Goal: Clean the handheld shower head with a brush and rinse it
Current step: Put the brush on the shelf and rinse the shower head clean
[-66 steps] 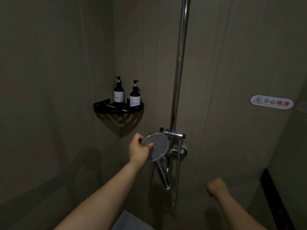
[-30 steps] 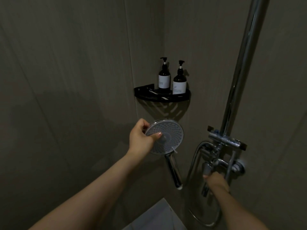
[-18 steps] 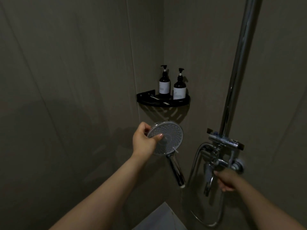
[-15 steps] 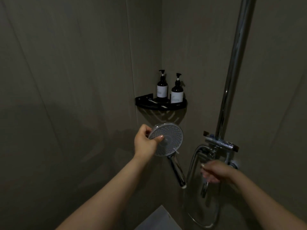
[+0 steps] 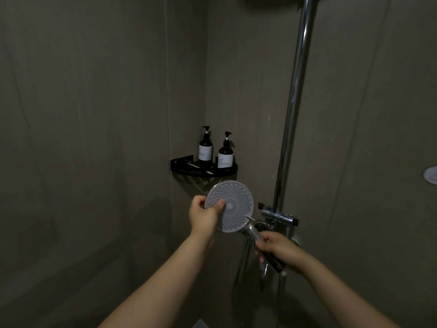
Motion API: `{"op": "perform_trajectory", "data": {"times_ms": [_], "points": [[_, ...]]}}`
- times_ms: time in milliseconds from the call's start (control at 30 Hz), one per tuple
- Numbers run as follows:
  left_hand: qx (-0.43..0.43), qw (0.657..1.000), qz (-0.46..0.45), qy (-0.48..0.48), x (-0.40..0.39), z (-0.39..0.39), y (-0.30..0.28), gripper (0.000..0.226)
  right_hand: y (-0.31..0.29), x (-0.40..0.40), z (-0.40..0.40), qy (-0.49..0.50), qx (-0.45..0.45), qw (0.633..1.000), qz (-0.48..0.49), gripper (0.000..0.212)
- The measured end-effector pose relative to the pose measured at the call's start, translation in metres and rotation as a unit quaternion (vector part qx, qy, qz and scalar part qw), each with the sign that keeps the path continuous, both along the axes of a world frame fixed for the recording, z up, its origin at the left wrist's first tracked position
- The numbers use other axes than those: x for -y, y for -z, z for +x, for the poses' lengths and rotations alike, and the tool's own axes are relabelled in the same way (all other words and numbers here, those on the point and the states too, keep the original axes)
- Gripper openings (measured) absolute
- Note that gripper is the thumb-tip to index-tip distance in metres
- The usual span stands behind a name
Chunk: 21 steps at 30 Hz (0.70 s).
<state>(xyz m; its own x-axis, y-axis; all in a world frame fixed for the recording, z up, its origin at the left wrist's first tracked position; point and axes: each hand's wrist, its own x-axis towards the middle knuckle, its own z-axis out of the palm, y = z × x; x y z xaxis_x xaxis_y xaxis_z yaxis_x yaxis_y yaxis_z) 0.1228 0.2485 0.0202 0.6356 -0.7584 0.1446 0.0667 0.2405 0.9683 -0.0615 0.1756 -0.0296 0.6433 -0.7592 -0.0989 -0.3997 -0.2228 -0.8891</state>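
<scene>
On corner shelf (image 5: 203,172): 2 pump bottles (image 5: 205,147) | both hands hold shower head (image 5: 233,205)

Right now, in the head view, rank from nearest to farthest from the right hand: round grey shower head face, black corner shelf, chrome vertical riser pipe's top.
From the right hand:
1. Round grey shower head face, just upper left.
2. Black corner shelf, higher left, on the wall corner.
3. Chrome vertical riser pipe's top, far above.

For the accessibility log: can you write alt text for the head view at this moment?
A person holds a round handheld shower head, its nozzle face toward the camera: the left hand grips its rim, the right hand grips its chrome handle. Behind, two dark pump bottles stand on a black corner shelf, left of a chrome riser pipe.
</scene>
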Motion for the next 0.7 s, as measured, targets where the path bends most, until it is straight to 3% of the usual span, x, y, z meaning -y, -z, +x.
{"op": "perform_trajectory", "data": {"times_ms": [167, 267, 333, 433, 567, 700], "points": [[-0.072, 0.993, 0.024, 0.094, 0.002, -0.005, 0.008, 0.009, -0.002, -0.024, -0.010, 0.077, 0.032, 0.996, 0.013, 0.028], [-0.082, 0.983, 0.048, 0.157, -0.002, -0.013, 0.010, 0.023, -0.002, -0.036, -0.016, 0.115, 0.032, 0.993, 0.014, 0.036], [-0.051, 0.981, 0.062, 0.177, -0.004, -0.020, 0.010, 0.036, 0.000, -0.043, -0.017, 0.137, 0.018, 0.990, 0.008, 0.040], [0.048, 0.989, 0.075, 0.121, -0.004, -0.027, 0.009, 0.042, 0.003, -0.055, -0.014, 0.186, -0.003, 0.983, -0.014, 0.040], [0.083, 0.992, 0.082, 0.048, 0.000, -0.028, 0.008, 0.015, -0.001, -0.064, -0.016, 0.223, -0.050, 0.969, -0.093, 0.040], [0.124, 0.984, 0.096, 0.080, 0.006, -0.025, 0.008, 0.019, -0.010, -0.067, -0.027, 0.225, -0.103, 0.959, -0.139, 0.043]]}}
